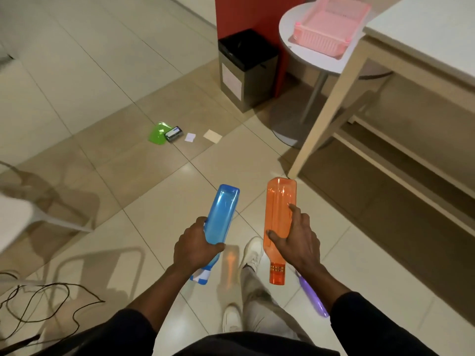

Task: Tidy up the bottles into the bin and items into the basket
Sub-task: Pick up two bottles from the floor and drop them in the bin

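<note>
My left hand grips a blue plastic bottle, its base pointing away from me. My right hand holds an orange plastic bottle the same way, cap toward me. A purple bottle lies on the floor under my right forearm, partly hidden. Ahead stands a square bin with a black liner, against a red wall. A pink basket sits on a round white table. On the floor lie a green plastic piece, a small dark device and two paper cards.
A pale wooden table with lower shelves fills the right side; its leg stands near my path. A white chair and loose dark cables are at the left. My feet in white shoes are on the tiled floor.
</note>
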